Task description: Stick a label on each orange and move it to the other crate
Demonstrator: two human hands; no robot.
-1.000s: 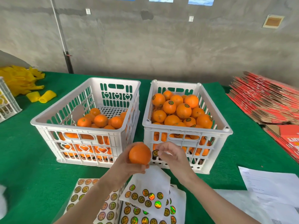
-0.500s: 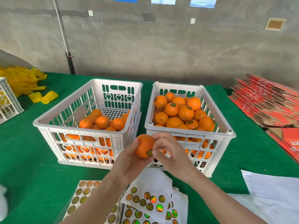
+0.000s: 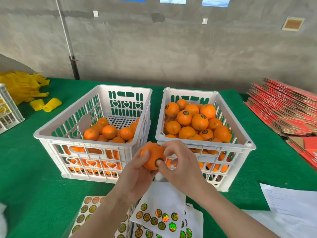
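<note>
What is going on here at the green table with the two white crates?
A person is labelling fruit. The left hand holds a round orange fruit, and the right hand presses a small round dark label onto it with the thumb. The left white plastic crate holds oranges showing no labels; the right white plastic crate holds labelled ones.

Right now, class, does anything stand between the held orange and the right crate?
Nothing visible, apart from the near wall of the right crate, before which the left hand holds the orange; its top is open.
</note>
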